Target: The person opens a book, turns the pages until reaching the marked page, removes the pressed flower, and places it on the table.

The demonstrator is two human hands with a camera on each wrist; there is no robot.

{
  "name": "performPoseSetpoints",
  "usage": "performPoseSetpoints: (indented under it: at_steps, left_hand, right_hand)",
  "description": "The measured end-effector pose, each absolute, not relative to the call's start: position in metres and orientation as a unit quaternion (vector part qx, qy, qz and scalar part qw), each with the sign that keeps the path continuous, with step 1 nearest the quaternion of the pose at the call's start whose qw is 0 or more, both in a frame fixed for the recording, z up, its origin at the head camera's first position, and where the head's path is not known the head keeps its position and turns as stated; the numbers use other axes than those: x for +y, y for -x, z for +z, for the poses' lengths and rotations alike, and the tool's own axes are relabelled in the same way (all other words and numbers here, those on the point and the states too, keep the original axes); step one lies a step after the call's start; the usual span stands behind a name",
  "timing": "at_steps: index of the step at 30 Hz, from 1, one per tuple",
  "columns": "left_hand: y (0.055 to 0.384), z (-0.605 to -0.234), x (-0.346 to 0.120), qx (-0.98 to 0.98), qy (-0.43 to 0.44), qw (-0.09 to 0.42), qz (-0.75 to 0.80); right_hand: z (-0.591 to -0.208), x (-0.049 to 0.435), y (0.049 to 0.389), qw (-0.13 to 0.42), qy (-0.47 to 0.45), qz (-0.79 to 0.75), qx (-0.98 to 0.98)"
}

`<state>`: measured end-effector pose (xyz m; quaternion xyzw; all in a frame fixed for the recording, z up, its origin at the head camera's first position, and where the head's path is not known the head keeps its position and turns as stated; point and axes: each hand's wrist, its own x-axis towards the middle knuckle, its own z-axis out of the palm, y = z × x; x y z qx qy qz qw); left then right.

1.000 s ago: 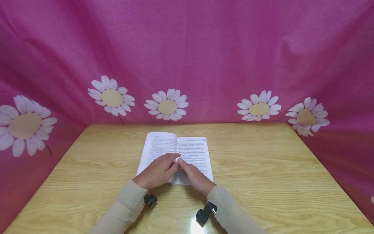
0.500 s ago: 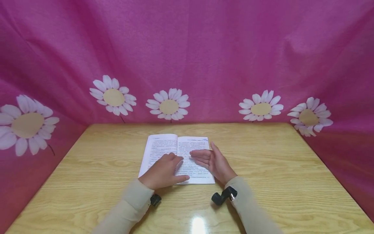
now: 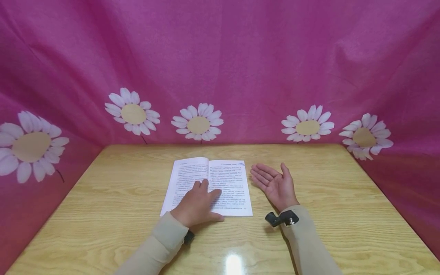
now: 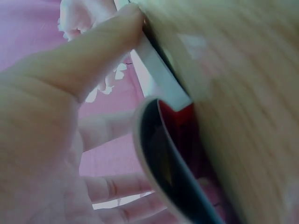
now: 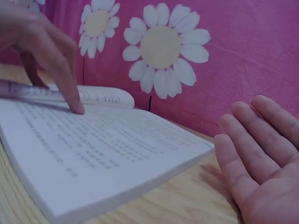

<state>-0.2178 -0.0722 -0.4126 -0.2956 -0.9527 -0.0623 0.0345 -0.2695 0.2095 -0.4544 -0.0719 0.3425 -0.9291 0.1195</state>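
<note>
An open book (image 3: 229,172) with printed pages lies on the wooden table. My left hand (image 3: 196,202) is spread over the lower middle of it, palm down. In the right wrist view, a fingertip of the left hand (image 5: 51,56) touches the right-hand page near the spine. The left thumb (image 4: 107,51) reaches over the near edge of the book in the left wrist view. Right of the book, my right hand (image 3: 276,185) is turned palm up with its fingers extended. It holds nothing and stands apart from the pages.
The wooden table (image 3: 326,214) extends around the book. A pink curtain (image 3: 247,76) with white daisies hangs behind and at both sides. Each wrist wears a black camera mount, such as the right one (image 3: 282,218). In the left wrist view, a dark curved shape (image 4: 163,149) covers part of the scene.
From near the left hand, the right hand has moved right, off the book, and turned palm up. The left hand has shifted slightly right and toward me, its fingers spreading on the pages.
</note>
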Motion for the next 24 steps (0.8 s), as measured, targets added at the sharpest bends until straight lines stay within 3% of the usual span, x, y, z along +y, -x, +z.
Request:
performPoseSetpoints:
  at_steps: [11, 19, 24]
  left_hand:
    - [0.2207, -0.4116, -0.0756, -0.949, 0.305, 0.036, -0.074]
    - [0.2172, -0.4154, -0.0735, -0.945, 0.313, 0.064, -0.066]
    - [0.2180, -0.4141, -0.0741, -0.948, 0.308, 0.051, -0.067]
  right_hand:
    - [-0.4567, 0.2090, 0.2701, 0.116, 0.082, -0.924, 0.355]
    - [-0.4544, 0.2067, 0.2684, 0.109, 0.064, -0.926, 0.355]
    - [-0.4545, 0.2057, 0.2692, 0.108, 0.052, -0.927, 0.356]
